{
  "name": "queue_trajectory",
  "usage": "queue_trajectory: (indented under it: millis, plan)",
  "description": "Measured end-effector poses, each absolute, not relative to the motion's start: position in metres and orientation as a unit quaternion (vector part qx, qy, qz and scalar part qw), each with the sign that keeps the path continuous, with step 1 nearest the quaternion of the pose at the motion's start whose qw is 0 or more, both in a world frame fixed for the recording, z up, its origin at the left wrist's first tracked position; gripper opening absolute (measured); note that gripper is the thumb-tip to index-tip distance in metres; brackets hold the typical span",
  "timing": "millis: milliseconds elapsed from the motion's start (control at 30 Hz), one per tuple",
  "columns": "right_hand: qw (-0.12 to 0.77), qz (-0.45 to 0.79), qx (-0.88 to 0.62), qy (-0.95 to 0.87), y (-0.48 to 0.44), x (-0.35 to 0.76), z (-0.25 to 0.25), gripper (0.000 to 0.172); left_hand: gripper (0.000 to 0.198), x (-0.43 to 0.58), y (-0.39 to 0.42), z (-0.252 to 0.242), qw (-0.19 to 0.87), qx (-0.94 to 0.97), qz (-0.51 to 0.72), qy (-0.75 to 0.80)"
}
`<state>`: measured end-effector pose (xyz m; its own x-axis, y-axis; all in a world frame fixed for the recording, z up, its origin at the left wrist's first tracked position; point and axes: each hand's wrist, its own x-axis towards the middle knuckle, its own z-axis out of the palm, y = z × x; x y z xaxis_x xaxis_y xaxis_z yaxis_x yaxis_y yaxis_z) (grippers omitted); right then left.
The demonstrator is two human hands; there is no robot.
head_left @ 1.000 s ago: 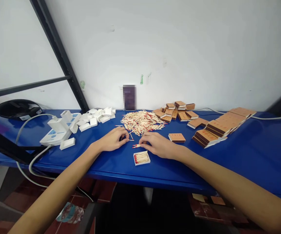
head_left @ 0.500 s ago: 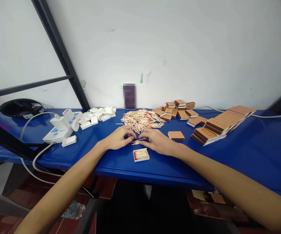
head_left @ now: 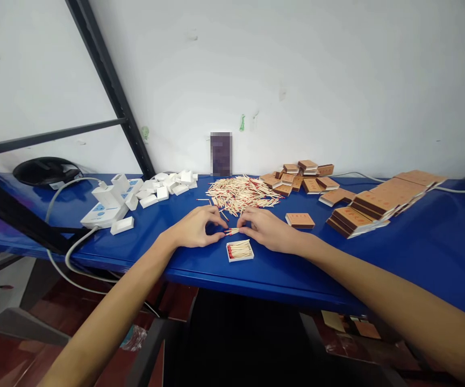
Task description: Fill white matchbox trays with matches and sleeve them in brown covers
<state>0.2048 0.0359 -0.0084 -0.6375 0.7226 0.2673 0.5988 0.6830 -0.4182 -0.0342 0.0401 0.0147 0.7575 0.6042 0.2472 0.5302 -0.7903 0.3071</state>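
Observation:
A few matches (head_left: 232,231) lie between my two hands, red heads to the left. My right hand (head_left: 262,230) pinches their pale ends between thumb and fingers. My left hand (head_left: 202,227) curves at the red heads, its thumb and forefinger apart with the tips close to them. Just below, a white matchbox tray (head_left: 240,251) holds a layer of matches, heads to the left. Behind the hands spreads a big heap of loose matches (head_left: 242,193).
White empty trays (head_left: 167,185) and a power strip (head_left: 103,215) with plugs lie left. One orange matchbox (head_left: 300,220) sits right of my right hand, with scattered boxes (head_left: 313,185) and stacked boxes (head_left: 381,199) beyond. A black shelf post (head_left: 111,86) rises at the left.
The view has shifted a little, moving the scene slightly right and up. The matches between my hands are now gathered closer together, and my right fingers have closed on them.

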Motion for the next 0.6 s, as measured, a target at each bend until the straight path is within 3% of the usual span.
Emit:
queue_trajectory:
  millis: [267, 600]
  plan:
    - [0.164, 0.169, -0.365, -0.901, 0.041, 0.201, 0.001, 0.015, 0.013, -0.032, 0.044, 0.007, 0.135, 0.930, 0.204, 0.274]
    - [0.019, 0.205, -0.392, -0.897, 0.047, 0.197, 0.034, 0.015, 0.012, -0.025, 0.044, 0.000, 0.108, 0.929, 0.217, 0.280]
